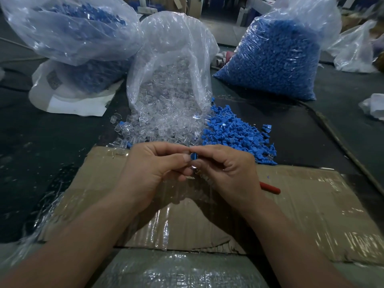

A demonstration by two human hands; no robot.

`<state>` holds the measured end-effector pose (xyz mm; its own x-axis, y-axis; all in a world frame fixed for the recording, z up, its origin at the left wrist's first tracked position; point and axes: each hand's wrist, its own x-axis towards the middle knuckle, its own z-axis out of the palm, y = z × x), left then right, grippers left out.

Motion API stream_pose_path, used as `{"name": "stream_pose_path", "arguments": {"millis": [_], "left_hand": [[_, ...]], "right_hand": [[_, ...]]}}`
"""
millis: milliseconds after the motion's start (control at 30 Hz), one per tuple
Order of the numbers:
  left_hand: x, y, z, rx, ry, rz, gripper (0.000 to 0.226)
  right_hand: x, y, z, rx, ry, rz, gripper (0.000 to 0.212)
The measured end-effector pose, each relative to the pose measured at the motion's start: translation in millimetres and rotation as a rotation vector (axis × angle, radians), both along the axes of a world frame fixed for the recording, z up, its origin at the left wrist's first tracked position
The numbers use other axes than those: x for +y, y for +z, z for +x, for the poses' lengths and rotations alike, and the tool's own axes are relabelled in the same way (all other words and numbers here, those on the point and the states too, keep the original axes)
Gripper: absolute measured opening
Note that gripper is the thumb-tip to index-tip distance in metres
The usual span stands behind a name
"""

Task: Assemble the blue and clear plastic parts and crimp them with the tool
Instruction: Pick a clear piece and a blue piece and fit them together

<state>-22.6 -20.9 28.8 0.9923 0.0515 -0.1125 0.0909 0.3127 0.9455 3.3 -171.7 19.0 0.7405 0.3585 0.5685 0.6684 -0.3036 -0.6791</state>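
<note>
Blue part (193,157), small with a round flat face, is pinched between the fingertips of the left grip (153,165) and the right grip (226,169), both grasping it above the taped cardboard (311,200). A clear piece (194,167) glints just beneath it. A red handle (270,188) shows from behind the right grip.

WORKSHOP INTERIOR: A dark, scuffed work surface (52,154) fills most of the frame under dim, bluish light. Flattened brown cardboard (311,215), glossy with clear tape, covers the lower centre. A thin cable (349,154) runs diagonally down the right side. At upper centre a paler grey surface (224,32) leads into a shadowed back area with a cardboard box (178,4) and a white upright (241,15). Crumpled clear bags (353,50) sit at the right edge.
</note>
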Motion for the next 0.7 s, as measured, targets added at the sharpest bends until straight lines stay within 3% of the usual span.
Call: {"name": "stream_pose_path", "arguments": {"millis": [367, 700], "left_hand": [[-1.2, -2.8, 1.0, 0.003, -0.025, 0.028, 0.010], [2.1, -6.7, 3.1, -0.015, -0.050, 0.105, 0.008]], "right_hand": [[-1.1, 0.7, -0.4, -0.140, -0.017, -0.111, 0.025], [-1.0, 3.1, -1.8, -0.155, 0.002, -0.178, 0.025]]}}
